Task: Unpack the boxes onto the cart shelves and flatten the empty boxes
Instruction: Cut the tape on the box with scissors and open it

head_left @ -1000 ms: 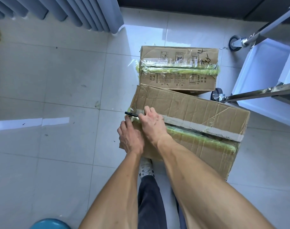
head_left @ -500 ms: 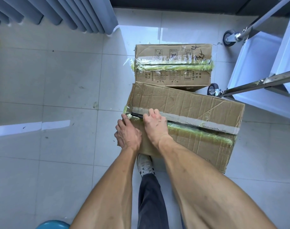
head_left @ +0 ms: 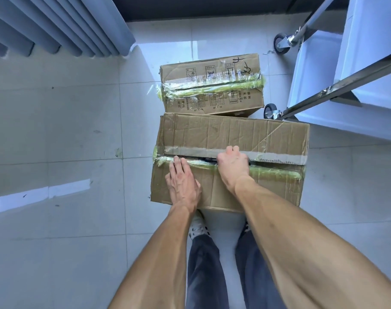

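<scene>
Tape along the near box (head_left: 232, 132) seam is now half slit; my right hand (head_left: 233, 165) grips the cutter, left hand (head_left: 183, 181) presses flat beside it.

A floor of pale glossy tiles (head_left: 56, 134) with thin grout lines is seen, marked by small dark scuffs. Well to the left of the grip and beyond it, grey-blue pleated curtains (head_left: 63, 25) are hung down to the tiles. A dark band (head_left: 212, 7), possibly a wall base or sill, is laid along the far edge. Daylight is reflected in a bright strip (head_left: 38, 195) low on the left.
</scene>
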Demonstrator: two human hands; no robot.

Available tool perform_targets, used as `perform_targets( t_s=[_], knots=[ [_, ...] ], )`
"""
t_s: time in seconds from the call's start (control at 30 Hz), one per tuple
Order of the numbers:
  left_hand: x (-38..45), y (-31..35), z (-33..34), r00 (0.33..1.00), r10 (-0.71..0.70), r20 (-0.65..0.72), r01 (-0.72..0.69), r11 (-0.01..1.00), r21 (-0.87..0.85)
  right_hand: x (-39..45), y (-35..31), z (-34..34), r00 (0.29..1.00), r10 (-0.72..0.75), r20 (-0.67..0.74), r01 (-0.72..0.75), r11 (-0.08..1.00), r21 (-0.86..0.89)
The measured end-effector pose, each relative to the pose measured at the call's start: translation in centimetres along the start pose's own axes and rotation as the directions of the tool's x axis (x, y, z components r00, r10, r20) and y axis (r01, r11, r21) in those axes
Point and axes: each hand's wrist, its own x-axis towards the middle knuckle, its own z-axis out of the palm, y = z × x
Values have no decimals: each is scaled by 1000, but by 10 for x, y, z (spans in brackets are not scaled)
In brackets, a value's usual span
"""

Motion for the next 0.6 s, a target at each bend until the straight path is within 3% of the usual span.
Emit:
perform_targets(
  t_s=[0.2,0.37,0.6],
  knots=[
    [5,5,13,989,132,-62,-126,987,95,-11,51,18,998,61,24,-59,994,-91],
    [-5,61,25,962,268,-59,-264,962,72,-10,54,18,997,61,48,-58,997,-48],
    [-8,106,20,986,157,-50,-158,987,-12,-12,88,24,1000,20,-6,-20,1000,-12]
  ],
)
